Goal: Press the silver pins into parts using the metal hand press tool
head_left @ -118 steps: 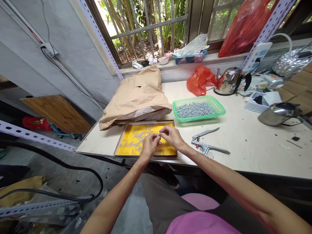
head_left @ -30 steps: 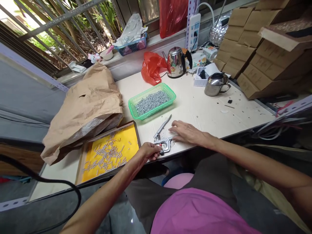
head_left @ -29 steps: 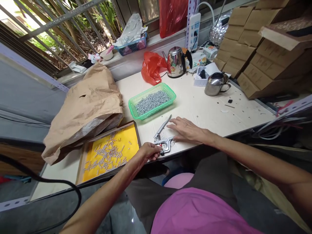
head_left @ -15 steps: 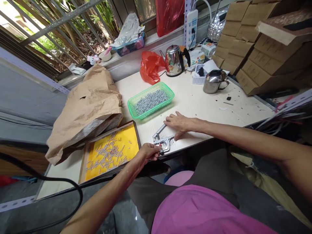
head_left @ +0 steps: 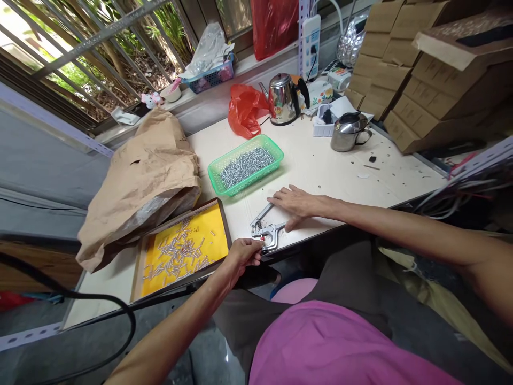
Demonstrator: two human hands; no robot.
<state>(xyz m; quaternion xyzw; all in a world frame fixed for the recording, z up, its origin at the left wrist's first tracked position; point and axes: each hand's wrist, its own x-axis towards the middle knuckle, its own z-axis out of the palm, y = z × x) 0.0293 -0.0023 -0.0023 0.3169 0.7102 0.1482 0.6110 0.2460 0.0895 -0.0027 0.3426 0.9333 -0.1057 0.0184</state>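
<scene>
Metal hand pliers [head_left: 265, 228] lie near the front edge of the pale table [head_left: 340, 166]. My left hand [head_left: 242, 253] is pinched at the pliers' jaw, its fingertips closed on a small piece I cannot make out. My right hand [head_left: 294, 203] rests over the pliers' handles, fingers spread flat. To the left a wooden tray with a yellow lining [head_left: 152, 267] holds several small metal pieces. A green plastic basket [head_left: 276, 160] behind the pliers is filled with the same kind of metal pieces.
A crumpled brown paper sack [head_left: 144, 171] lies behind the tray. At the back stand a red plastic bag [head_left: 242, 109], a steel kettle [head_left: 282, 99] and a steel pot [head_left: 348, 132]. Cardboard boxes [head_left: 417, 69] are stacked at right. A black cable [head_left: 120, 313] loops at lower left.
Both hands left the yellow tray and came to the pliers. Over the last second my right hand slid left onto the handles; the left stays pinched at the jaw.
</scene>
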